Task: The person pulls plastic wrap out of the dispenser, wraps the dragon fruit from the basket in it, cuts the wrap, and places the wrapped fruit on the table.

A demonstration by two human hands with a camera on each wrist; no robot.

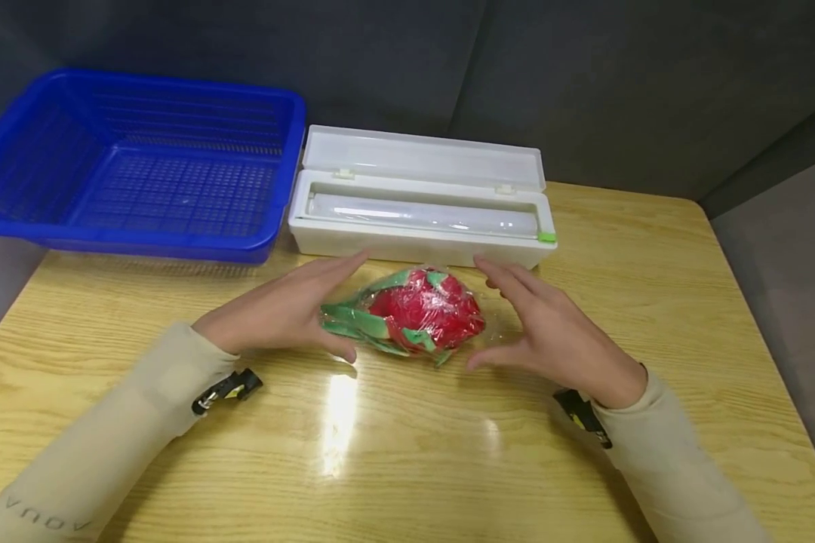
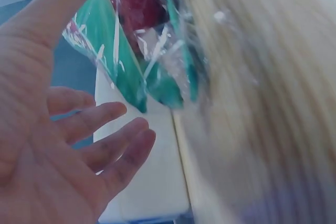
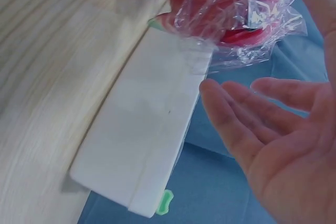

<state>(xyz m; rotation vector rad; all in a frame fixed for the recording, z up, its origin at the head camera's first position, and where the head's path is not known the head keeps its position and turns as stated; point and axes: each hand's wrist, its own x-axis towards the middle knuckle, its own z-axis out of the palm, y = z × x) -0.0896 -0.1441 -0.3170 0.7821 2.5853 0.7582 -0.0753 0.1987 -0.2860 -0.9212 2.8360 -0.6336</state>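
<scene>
A red dragon fruit (image 1: 438, 305) with green leafy scales lies on the table, wrapped in clear cling film (image 3: 252, 14). To its left is my left hand (image 1: 288, 305), thumb and fingers spread apart near the green tips. On the other side my right hand (image 1: 550, 328) faces it with the thumb held away from the fingers. Nothing is gripped by either hand. Just behind the fruit stands a white cling film dispenser (image 1: 407, 245), its lid (image 1: 424, 158) raised and a film roll (image 1: 421, 213) lying inside.
A blue plastic basket (image 1: 156, 245) stands at the back left, close beside the dispenser. A green slider (image 1: 546, 237) sits at the dispenser's right end. Dark grey panels (image 1: 584, 90) rise behind the wooden table (image 1: 421, 467).
</scene>
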